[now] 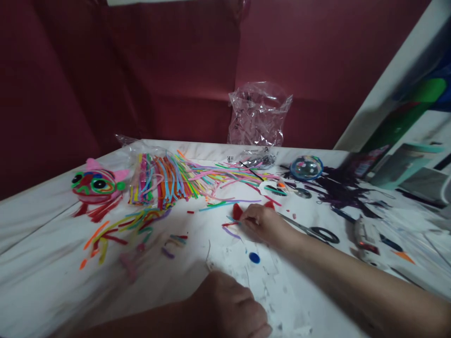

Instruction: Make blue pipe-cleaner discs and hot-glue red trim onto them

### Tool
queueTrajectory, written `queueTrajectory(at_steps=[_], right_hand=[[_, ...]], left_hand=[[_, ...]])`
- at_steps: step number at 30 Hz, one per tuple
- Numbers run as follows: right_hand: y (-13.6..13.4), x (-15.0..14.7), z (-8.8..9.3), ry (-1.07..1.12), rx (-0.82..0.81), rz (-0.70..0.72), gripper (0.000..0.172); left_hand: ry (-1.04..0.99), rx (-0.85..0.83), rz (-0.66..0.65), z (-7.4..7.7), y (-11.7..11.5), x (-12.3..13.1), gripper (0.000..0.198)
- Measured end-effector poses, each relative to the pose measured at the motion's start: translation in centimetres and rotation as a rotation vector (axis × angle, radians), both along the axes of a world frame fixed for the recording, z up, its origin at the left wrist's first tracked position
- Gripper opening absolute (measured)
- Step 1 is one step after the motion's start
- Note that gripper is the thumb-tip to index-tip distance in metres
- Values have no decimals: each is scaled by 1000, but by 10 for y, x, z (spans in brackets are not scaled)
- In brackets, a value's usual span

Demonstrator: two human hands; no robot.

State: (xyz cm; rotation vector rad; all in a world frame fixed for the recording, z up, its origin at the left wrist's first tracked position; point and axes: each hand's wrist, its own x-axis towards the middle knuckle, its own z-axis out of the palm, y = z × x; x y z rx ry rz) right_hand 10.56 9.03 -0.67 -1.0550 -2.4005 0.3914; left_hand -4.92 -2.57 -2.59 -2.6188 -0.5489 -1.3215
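My right hand (260, 221) is over the table, thumb and fingers pinched at the ends of short pipe cleaner pieces (229, 224), red and blue. A red triangular piece (237, 211) stands just behind its fingertips, and another red tip (269, 205) shows behind the knuckles. A purple piece (231, 233) lies in front. In the foreground, my left hand (234, 307) is closed, knuckles up, beside a marked white sheet (253, 277); what its fingers hold, if anything, is hidden. A blue disc (254, 257) lies on the sheet between my hands.
Bundled pipe cleaners (169, 180) spill from a clear bag. At left stands a colourful animal-face craft (95, 185). Scissors (319, 234), a glue gun (366, 239), a tape roll (306, 167) and dark purple strips (338, 188) lie right. A clear plastic bag (259, 117) stands behind.
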Motion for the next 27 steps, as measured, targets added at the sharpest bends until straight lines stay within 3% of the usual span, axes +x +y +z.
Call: queueTrajectory(at_steps=[4,10,12,14,17,20,23,27], right_hand=[[9,-20,-3,-96,32,122,19],[9,-28,0,-52,-50,147,16],[4,-23,6,-9,-119,131,18],[-4,-16,12,52,-244,134,21],[-20,-5,19,218,-586,189,22],[-34,1,19,311,-816,208,21],[-42,2,17,358,-877,183,19],[-48,4,16,678,-926,96,21]], left_hand=[[51,-46,-2,-10,4,-1,37],[-21,-362,13,-6,4,-8,19],[-121,-604,116,0,8,-10,17],[-241,-881,303,8,14,-13,19],[-393,-1105,458,16,24,-16,20],[-382,-1165,359,19,28,-16,18],[-374,-1167,291,17,27,-14,18],[-613,-1219,240,15,28,-15,21]])
